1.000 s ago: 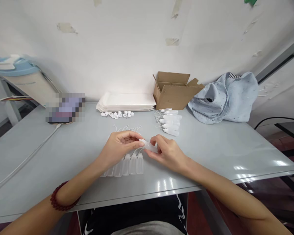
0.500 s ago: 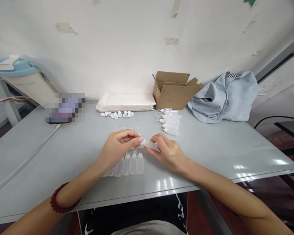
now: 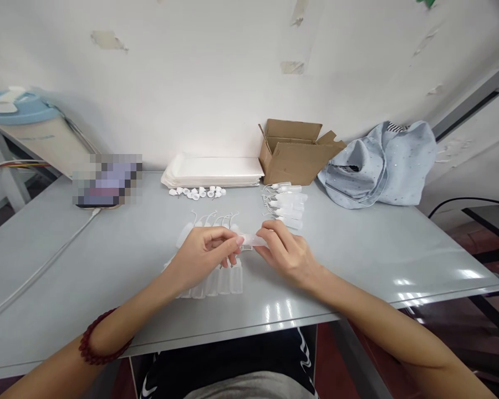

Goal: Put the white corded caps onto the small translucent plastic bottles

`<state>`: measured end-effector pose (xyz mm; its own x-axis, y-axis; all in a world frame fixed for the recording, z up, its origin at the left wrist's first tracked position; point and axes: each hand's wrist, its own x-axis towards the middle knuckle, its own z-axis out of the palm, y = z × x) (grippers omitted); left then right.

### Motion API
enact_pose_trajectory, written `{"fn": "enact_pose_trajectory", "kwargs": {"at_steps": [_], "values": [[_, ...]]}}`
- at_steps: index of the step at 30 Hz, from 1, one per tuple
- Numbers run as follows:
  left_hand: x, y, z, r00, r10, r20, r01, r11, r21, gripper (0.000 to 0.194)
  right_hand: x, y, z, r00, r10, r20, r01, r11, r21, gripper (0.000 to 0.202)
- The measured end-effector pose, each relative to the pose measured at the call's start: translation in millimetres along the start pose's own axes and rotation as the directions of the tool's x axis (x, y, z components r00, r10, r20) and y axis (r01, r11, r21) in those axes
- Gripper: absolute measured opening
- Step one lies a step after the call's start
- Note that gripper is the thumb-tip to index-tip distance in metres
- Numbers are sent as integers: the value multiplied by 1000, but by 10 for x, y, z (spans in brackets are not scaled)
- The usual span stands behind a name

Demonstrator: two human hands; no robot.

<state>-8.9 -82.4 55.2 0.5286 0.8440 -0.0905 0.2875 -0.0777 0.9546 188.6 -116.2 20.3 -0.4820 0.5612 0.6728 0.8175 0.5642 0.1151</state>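
Note:
Between my hands a small translucent plastic squeeze bottle (image 3: 254, 240) lies nearly level above the table. My left hand (image 3: 208, 249) pinches its white neck end with thumb and fingers. Around the body of the same bottle, my right hand (image 3: 289, 255) is closed from the right. Below my left hand stretches a row of similar bottles (image 3: 224, 281) with thin white cords at their tops; my wrist hides part of it. Another row (image 3: 185, 234) shows behind that hand, cords pointing away. Several loose white caps (image 3: 195, 194) lie farther back.
More corded bottles (image 3: 291, 206) lie right of centre, before an open cardboard box (image 3: 303, 160). A stack of white sheets or bags (image 3: 216, 172) is by the wall. Blue speckled fabric (image 3: 382, 166) sits right; a blurred phone (image 3: 112, 180) with a cable (image 3: 45, 266) and a blue-lidded container (image 3: 37, 133) left.
My hands and the bottle stay almost in place, with the left fingers shifted slightly at the neck. A cord loop now shows beneath the bottle. The whole view has tilted slightly.

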Motion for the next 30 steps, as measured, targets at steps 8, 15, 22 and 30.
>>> {"fn": "enact_pose_trajectory", "kwargs": {"at_steps": [8, 15, 22, 30], "values": [[-35, -28, 21, 988, 130, -81, -123, 988, 92, 19, 40, 25, -3, 1000, 13, -7, -13, 999, 51, 5], [-14, -29, 15, 999, 37, -37, -34, 996, 81, 37, 11, -29, -24, 999, 3, -43, -1, 999, 46, 3], [-57, -17, 23, 999, 32, 18, -33, 996, 88, 41, -3, -28, -43, 997, 4, -79, -2, 1000, 30, 3], [-26, -173, 63, 905, 414, -95, -359, 866, 348, 13, 39, -6, -22, 998, 47, -36, -42, 993, 110, 7]]}}
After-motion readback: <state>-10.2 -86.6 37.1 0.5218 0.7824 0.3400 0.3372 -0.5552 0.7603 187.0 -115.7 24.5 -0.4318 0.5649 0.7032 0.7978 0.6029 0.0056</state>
